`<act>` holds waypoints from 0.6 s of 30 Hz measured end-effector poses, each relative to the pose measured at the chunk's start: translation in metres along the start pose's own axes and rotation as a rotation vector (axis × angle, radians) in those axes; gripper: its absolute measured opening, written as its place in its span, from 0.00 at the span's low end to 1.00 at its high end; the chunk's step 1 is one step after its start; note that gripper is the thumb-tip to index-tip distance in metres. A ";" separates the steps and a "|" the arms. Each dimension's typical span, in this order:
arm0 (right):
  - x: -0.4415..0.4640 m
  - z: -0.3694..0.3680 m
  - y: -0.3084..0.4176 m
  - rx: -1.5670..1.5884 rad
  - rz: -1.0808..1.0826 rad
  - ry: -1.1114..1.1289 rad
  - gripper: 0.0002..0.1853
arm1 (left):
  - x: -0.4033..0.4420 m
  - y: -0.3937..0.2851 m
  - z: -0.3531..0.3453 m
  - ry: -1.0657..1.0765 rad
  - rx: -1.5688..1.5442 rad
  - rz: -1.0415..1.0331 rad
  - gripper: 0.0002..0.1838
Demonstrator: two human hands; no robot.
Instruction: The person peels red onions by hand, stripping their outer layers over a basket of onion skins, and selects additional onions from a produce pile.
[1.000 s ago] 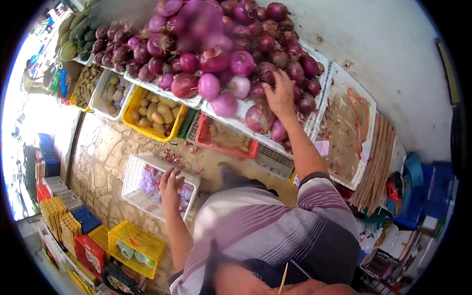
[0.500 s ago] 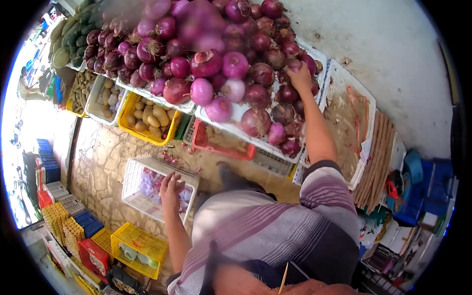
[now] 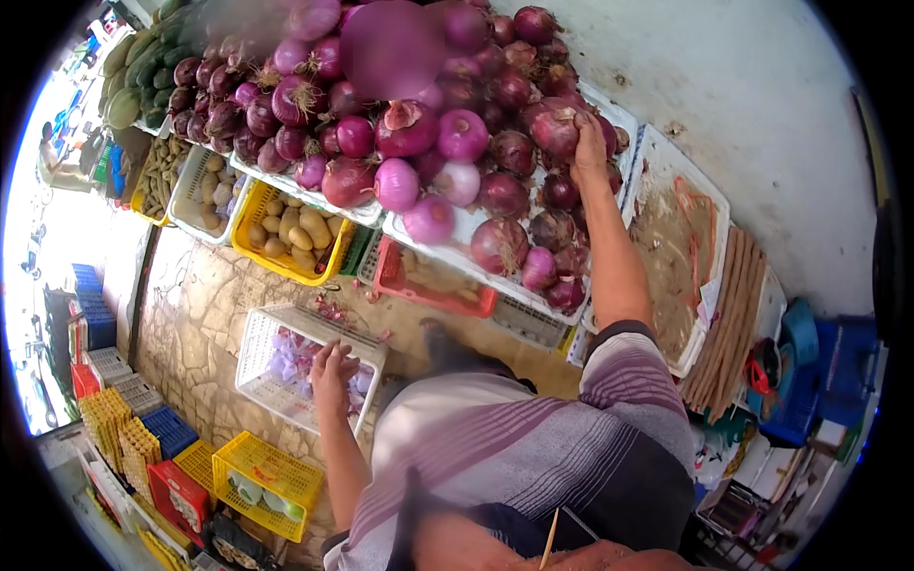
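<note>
My right hand (image 3: 590, 147) is wrapped round the right side of a large red onion (image 3: 552, 127) at the right end of the onion pile. Other red onions (image 3: 512, 150) lie close beside it on a white foam tray (image 3: 457, 249). The fingertips are partly hidden behind the held onion. Lower down, my left hand (image 3: 333, 369) hangs with bent, parted fingers and nothing in them. It is over the edge of a white plastic crate (image 3: 249, 362) holding onion skins and purplish scraps (image 3: 288, 360).
Potatoes (image 3: 303, 233) fill a yellow basket below the pile, next to a red basket (image 3: 386, 271). To the right are a dirty foam tray (image 3: 666, 228) and long brown roots (image 3: 728, 324). Yellow crates (image 3: 271, 471) stand at lower left; a wall (image 3: 743, 86) rises behind.
My right hand has shifted slightly, and a large onion now shows in its grasp, in front of the others. The left hand has stayed nearly still. The view has moved a little.
</note>
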State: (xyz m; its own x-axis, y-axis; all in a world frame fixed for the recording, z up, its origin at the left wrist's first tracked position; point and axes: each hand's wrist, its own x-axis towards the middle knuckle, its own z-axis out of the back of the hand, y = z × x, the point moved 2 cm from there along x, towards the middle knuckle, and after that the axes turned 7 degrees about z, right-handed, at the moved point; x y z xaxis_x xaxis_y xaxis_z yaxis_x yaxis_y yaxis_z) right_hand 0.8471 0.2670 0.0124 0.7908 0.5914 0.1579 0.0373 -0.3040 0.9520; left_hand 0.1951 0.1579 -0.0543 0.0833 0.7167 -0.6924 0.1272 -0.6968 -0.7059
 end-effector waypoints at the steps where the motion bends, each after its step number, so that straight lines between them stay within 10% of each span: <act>1: 0.000 -0.005 0.000 0.009 0.028 0.008 0.30 | 0.000 0.002 0.002 -0.004 -0.009 -0.006 0.24; 13: -0.142 -0.107 0.079 -0.360 0.546 0.529 0.27 | -0.030 -0.102 -0.108 0.255 0.237 -0.172 0.26; 18: -0.245 -0.162 0.055 0.284 -0.084 0.665 0.29 | -0.033 -0.154 -0.176 0.519 0.173 -0.385 0.35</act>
State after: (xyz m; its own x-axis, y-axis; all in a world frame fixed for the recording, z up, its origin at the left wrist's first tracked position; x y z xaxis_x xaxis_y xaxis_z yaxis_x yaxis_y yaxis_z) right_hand 0.5565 0.2268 0.0690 0.2434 0.9226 0.2994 0.3096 -0.3664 0.8775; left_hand 0.3468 0.2470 0.1039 0.5335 0.8064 -0.2553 0.0863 -0.3522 -0.9319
